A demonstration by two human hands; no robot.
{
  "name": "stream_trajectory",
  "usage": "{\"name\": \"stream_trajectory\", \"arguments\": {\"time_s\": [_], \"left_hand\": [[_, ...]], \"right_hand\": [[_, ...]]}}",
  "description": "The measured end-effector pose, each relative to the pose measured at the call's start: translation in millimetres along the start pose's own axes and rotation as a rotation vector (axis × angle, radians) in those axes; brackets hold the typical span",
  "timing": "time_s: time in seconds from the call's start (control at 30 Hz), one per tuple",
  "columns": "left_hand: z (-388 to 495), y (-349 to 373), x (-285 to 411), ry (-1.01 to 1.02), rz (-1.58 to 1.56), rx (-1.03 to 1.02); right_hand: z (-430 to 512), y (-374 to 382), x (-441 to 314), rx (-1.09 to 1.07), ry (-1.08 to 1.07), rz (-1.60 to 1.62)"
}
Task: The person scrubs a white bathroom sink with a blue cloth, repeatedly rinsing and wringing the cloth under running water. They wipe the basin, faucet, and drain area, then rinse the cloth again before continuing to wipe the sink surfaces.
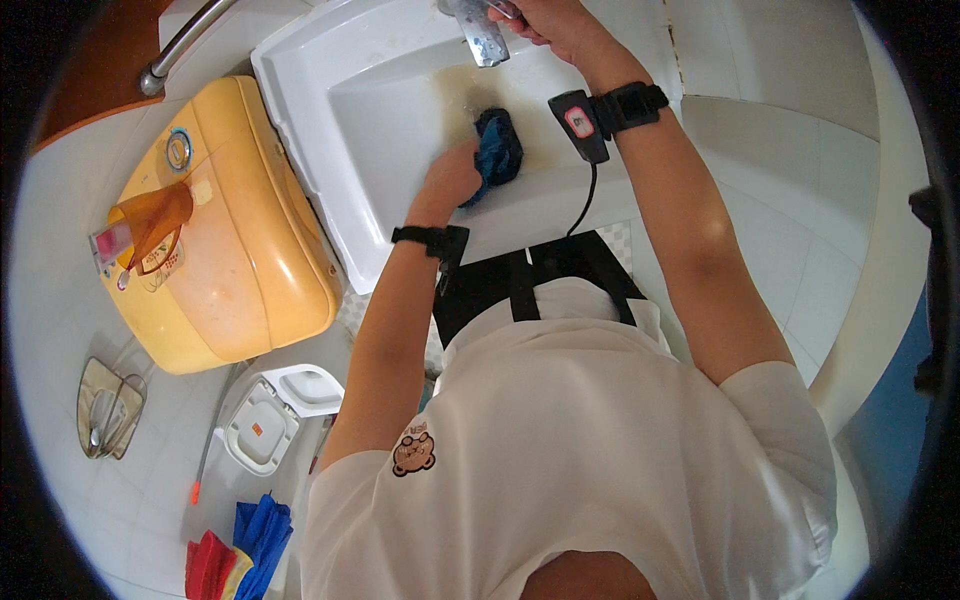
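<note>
My left hand (452,178) grips a dark blue wet cloth (497,150) down in a white sink basin (375,142). Brownish staining or water lies around the cloth. At the basin's far side, a metal faucet (484,37) points down towards the cloth. My right hand (544,22) is at the faucet, its fingers around the metal lever; the top of the hand is near the picture's edge. Both wrists wear black straps, and the right one carries a small black device (581,126) with a cable hanging from it.
A yellow plastic cabinet (247,247) stands left of the basin, with an orange cup (161,217) on it. Farther down are a white toilet seat (262,427), a wire-fronted holder (112,412) on the tiled wall and a blue folded umbrella (261,540). A metal rail (187,45) runs at upper left.
</note>
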State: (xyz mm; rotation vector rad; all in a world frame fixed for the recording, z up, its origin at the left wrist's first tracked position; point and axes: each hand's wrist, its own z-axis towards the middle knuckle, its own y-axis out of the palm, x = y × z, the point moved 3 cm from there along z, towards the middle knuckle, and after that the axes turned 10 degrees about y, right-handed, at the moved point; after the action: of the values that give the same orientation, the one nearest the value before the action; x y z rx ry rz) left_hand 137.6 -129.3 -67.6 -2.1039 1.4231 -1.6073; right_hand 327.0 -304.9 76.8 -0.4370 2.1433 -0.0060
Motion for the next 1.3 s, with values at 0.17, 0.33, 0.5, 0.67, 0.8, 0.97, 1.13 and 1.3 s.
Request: {"name": "stream_trajectory", "arguments": {"time_s": [0.17, 0.33, 0.5, 0.67, 0.8, 0.97, 1.13, 1.3], "left_hand": [[-38.1, -25.2, -19.3, -0.113, -0.399, 0.181], [-55.9, -42.7, -31.4, -0.340, -0.946, 0.310], [-56.3, -63.3, -30.8, -0.345, -1.135, 0.465], [-61.9, -80.7, -24.5, -0.281, -1.267, 0.579], [-67.0, -84.5, -23.3, -0.319, -1.319, 0.668], [-69.5, -86.1, -22.4, -0.314, -1.331, 0.705], [-71.0, -81.2, -17.9, -0.287, -1.339, 0.711], [-60.8, -79.7, 0.9, -0.246, -1.451, 0.655]], "right_hand": [[-2.9, 2.9, -2.4, 0.015, -0.039, 0.006], [-6.5, 8.5, -13.4, 0.024, -0.072, 0.084], [-9.5, -0.3, -10.8, -0.111, -0.054, 0.141], [-16.2, -16.6, 61.4, -0.044, -0.032, 0.311], [-1.9, 33.7, 158.3, -0.041, 0.134, -0.468], [23.4, 95.7, 204.1, 0.136, -0.136, -0.852], [37.8, 108.1, 196.6, 0.038, -0.126, -1.126], [36.4, 97.9, 182.6, 0.038, -0.072, -1.123]]}}
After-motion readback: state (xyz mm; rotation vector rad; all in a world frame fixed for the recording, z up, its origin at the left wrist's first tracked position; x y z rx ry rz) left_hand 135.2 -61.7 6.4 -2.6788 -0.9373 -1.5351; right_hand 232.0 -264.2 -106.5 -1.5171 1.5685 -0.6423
